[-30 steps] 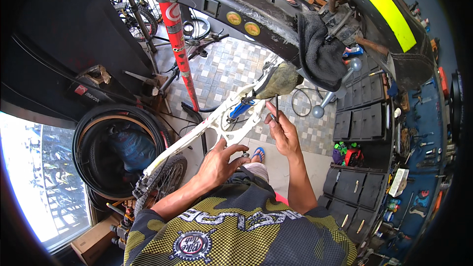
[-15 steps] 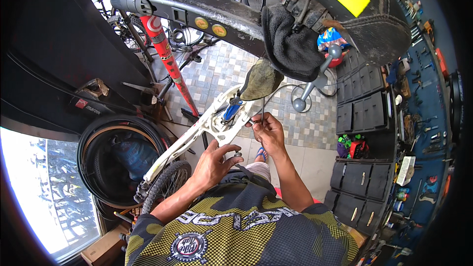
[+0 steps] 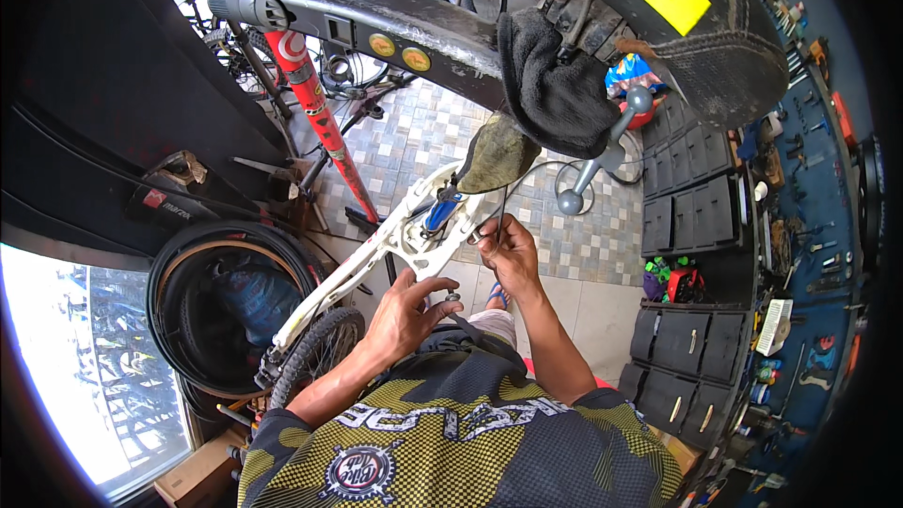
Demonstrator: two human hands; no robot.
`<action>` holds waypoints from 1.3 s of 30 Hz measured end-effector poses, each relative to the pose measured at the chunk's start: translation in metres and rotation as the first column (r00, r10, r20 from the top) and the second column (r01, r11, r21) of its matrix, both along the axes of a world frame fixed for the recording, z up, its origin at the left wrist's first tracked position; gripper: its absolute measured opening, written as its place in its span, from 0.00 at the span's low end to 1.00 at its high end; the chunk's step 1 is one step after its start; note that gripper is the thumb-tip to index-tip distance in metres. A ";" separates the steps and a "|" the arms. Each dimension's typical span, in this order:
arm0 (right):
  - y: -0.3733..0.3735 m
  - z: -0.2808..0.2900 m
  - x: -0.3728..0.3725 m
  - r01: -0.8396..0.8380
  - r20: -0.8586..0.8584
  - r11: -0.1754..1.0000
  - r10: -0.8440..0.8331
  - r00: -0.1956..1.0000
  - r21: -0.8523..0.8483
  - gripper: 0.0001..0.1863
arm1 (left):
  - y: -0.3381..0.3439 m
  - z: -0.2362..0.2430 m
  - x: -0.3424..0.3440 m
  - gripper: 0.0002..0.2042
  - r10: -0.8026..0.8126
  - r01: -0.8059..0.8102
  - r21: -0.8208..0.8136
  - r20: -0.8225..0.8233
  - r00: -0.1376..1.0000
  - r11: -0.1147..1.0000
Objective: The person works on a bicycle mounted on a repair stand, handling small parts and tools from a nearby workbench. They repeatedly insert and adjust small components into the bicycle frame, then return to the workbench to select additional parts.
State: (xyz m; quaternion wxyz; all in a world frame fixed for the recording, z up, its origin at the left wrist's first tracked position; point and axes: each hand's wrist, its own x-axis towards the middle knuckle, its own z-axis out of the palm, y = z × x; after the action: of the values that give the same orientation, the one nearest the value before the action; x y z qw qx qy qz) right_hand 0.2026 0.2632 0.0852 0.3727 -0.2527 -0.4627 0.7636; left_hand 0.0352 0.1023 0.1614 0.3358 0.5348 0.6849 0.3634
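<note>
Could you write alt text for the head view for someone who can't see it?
A person's left hand pinches a small metal part, while the right hand is beside a white bicycle frame. A black repair-stand arm crosses the top; tools line the blue panel at right.

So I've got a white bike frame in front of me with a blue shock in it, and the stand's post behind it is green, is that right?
Not quite: the post is red, not green, as the head view shows. The frame is white and the shock blue, as you said.
</note>
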 end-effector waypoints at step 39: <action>-0.032 -0.005 -0.028 -0.181 -0.369 0.909 0.032 0.929 -0.376 0.27 | 0.000 0.040 -0.092 0.17 -0.026 0.011 0.099 0.144 0.989 0.995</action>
State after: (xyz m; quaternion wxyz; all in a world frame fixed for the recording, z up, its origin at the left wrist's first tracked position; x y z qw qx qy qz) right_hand 0.1749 0.2314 0.0804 0.3470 -0.1562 -0.2337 0.8948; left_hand -0.0564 0.1021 0.2017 0.3615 0.5291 0.6350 0.4314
